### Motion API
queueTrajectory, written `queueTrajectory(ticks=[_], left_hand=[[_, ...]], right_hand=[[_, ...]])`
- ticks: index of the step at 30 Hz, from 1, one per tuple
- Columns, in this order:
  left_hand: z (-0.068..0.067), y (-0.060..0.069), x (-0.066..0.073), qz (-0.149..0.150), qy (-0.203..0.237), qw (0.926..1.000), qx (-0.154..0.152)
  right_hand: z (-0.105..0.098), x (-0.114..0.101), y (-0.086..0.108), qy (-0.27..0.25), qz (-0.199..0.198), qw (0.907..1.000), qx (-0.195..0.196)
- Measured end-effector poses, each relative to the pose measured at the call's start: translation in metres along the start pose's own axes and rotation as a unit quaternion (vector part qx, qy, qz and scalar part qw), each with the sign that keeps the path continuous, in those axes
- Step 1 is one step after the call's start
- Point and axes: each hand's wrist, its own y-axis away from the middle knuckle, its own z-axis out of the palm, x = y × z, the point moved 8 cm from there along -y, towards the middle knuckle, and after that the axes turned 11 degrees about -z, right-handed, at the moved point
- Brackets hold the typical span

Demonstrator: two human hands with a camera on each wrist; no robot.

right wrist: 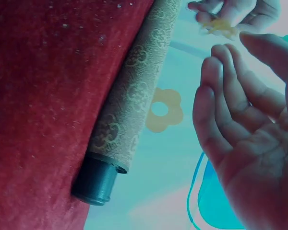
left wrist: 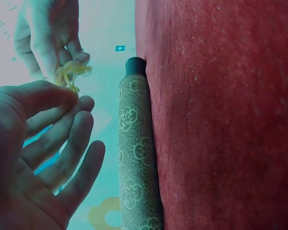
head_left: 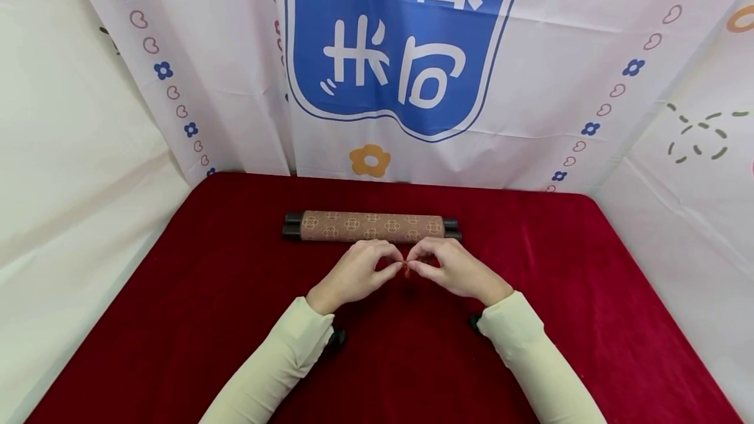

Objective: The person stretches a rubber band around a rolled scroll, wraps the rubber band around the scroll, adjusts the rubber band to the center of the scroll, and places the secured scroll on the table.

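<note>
Thin orange-red cord (head_left: 406,270) held over red velvet-covered bench (head_left: 147,319), approx. midway btwn L/R edges, nr-edge side of brown flower-patterned, black-ended roll (head_left: 372,226). L hand (head_left: 358,272), R hand (head_left: 458,271) both pinch cord in fingertips. Prob. light, soft, limp; best gripped at ends.

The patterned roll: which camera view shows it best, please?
The head view: it shows the patterned roll along its full length, with both dark ends. Each wrist view shows the roll closer, but only one end, because the picture's edge cuts it off.
</note>
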Motion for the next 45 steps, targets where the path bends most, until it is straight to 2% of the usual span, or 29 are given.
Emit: queueTrajectory(ticks=[6,11,19,25,32,39,45], left_hand=[[-0.002,-0.001,-0.007,-0.034,0.031,0.9988,0.014],[-0.003,-0.001,-0.008,-0.044,0.023,0.9984,0.024],[-0.002,-0.002,-0.003,-0.029,0.026,0.9991,0.019],[-0.001,-0.001,0.003,-0.009,0.0,0.9997,0.023],[-0.002,0.0,0.003,-0.001,-0.002,0.9999,0.016],[-0.01,-0.002,-0.005,-0.02,0.016,0.9995,0.02],[-0.024,-0.001,-0.022,-0.048,0.013,0.9983,0.031]], right_hand=[[-0.009,-0.006,0.001,0.02,0.017,0.9988,0.043],[-0.005,-0.014,-0.001,0.031,0.013,0.9985,0.043],[0.0,-0.011,-0.002,0.038,0.027,0.9968,0.065],[0.001,-0.011,-0.003,0.044,0.024,0.9965,0.066],[0.002,-0.01,-0.003,0.056,0.022,0.996,0.067],[-0.006,-0.004,0.0,0.043,0.05,0.9946,0.08],[-0.018,0.005,0.004,0.041,0.076,0.9917,0.096]])
